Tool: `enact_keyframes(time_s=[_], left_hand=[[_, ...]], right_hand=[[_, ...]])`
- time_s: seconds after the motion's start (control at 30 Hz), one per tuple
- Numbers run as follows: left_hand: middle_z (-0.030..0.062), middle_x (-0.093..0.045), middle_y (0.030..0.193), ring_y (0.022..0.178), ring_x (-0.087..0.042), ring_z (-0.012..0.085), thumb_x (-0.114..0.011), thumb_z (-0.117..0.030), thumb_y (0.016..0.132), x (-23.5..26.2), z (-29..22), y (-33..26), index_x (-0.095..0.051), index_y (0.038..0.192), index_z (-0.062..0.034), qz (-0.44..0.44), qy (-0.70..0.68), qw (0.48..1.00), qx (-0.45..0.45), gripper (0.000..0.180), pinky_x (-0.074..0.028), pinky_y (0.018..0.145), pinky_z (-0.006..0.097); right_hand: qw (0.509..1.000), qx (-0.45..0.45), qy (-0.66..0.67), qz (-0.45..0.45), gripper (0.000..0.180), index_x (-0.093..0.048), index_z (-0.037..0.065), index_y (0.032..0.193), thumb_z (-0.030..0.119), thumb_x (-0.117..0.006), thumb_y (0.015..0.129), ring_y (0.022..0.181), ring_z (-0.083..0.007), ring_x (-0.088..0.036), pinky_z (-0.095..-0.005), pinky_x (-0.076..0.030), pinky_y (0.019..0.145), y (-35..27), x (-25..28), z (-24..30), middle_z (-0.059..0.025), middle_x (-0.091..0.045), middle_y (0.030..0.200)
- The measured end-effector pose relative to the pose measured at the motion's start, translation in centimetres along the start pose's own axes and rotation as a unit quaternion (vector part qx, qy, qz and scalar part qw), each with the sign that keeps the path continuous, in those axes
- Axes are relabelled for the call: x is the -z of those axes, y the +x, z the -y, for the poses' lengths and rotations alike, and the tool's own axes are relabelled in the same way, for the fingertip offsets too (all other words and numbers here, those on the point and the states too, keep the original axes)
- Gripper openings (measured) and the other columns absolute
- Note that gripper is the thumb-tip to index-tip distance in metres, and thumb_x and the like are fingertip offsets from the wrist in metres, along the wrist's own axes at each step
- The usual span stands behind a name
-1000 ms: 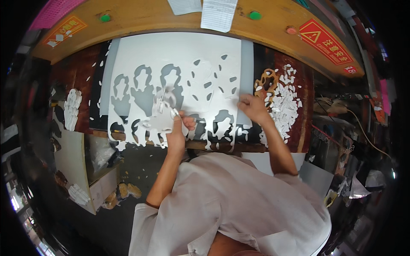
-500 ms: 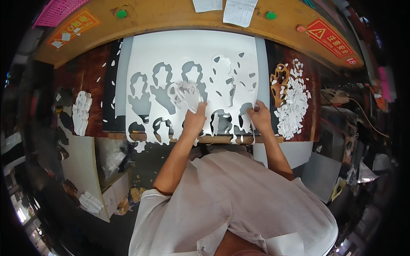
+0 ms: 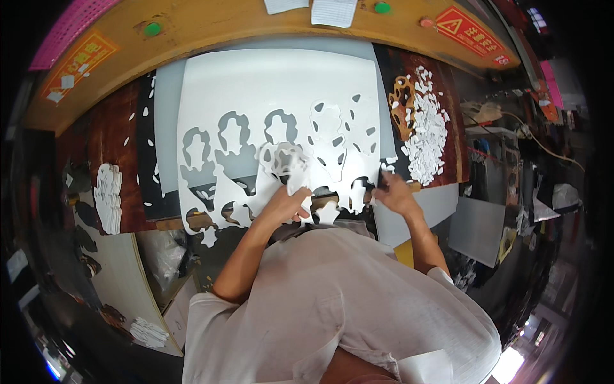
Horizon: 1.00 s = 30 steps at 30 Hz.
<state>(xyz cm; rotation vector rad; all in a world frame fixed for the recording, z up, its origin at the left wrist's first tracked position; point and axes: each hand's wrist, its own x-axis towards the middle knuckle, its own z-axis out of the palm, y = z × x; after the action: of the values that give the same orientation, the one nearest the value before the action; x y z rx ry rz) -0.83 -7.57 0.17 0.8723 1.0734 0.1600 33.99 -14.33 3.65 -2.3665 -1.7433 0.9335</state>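
"Where's the white sheet (image 3: 281,80)?"
"Spread beyond the left hand (image 3: 284,205), which grasps white cut-outs (image 3: 295,171), probably to bundle them."
"And the right hand (image 3: 396,194)?"
"Seemingly pinching the sheet's near edge, perhaps to steady it."
"The chips (image 3: 427,137)?"
"Heaped beyond that hand, likely out of the way."

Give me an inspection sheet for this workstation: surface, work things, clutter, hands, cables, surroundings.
Surface: grey board on dark red table.
Work things: white sheet with cutouts; cut pieces, blurred.
Clutter: small white scraps heaped beside brown openwork form.
Hands: left hand holds the cut pieces; right hand at the sheet's near right corner, contact unclear.
Cables: thin cord, far right.
Surroundings: yellow-brown beam beyond the board.
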Motion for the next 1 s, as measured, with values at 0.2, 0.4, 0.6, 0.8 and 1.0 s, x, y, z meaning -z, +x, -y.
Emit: enact_keyframes(time_s=[0.2,0.4,0.6,0.8,1.0], left_hand=[[0.0134,-0.065,0.135,0.102,-0.075,0.0277,-0.056,-0.033,0.107,-1.9,-2.4,-0.7,-0.058,0.139,-0.0023,-0.027,-0.126,0.991,-0.02,0.044,-0.06,0.064,0.037],[0.0059,-0.07,0.123,0.116,-0.074,0.0284,-0.064,-0.033,0.105,0.4,-4.6,3.3,-0.065,0.129,-0.0043,0.098,-0.282,0.954,-0.021,0.038,-0.05,0.056,0.027],[0.0075,-0.074,0.117,0.09,-0.076,0.0226,-0.066,-0.033,0.102,1.1,-4.6,4.5,-0.072,0.122,-0.0069,0.105,-0.33,0.938,-0.005,0.033,-0.051,0.054,0.025],[0.0119,-0.074,0.115,0.085,-0.076,0.0282,-0.05,-0.032,0.109,-2.4,-3.6,5.0,-0.07,0.118,-0.0015,-0.021,-0.16,0.98,-0.116,0.038,-0.064,0.074,0.038],[0.0146,-0.073,0.113,0.09,-0.077,0.0321,-0.046,-0.031,0.11,-4.9,-3.8,4.4,-0.066,0.119,0.0044,-0.142,-0.174,0.969,-0.105,0.042,-0.063,0.082,0.042]], right_hand=[[0.972,0.114,0.192,-0.078,0.047,-0.065,-0.001,0.136,0.013,-0.074,0.092,0.098,-0.0278,-0.071,-0.035,-0.057,0.09,1.6,2.3,4.5,-0.0183,-0.072,0.115],[0.963,0.266,0.025,0.029,0.061,-0.063,0.004,0.143,0.022,-0.078,0.086,0.131,-0.0395,-0.055,-0.0456,-0.048,0.11,5.2,-1.6,6.7,-0.0209,-0.061,0.14],[0.934,0.355,0.013,0.026,0.066,-0.064,0.004,0.142,0.023,-0.083,0.082,0.129,-0.0394,-0.053,-0.0453,-0.046,0.109,6.2,-2.5,4.7,-0.0172,-0.06,0.137],[0.928,0.264,0.262,0.009,0.024,-0.077,0.003,0.111,0.021,-0.072,0.095,0.077,-0.0344,-0.067,-0.0403,-0.056,0.078,13.7,-1.8,4.1,-0.0158,-0.07,0.085],[0.817,0.079,0.49,-0.294,0.028,-0.076,0.002,0.102,0.028,-0.066,0.101,0.066,-0.015,-0.061,-0.0362,-0.05,0.061,30.7,18.8,2.7,-0.0021,-0.065,0.071]])
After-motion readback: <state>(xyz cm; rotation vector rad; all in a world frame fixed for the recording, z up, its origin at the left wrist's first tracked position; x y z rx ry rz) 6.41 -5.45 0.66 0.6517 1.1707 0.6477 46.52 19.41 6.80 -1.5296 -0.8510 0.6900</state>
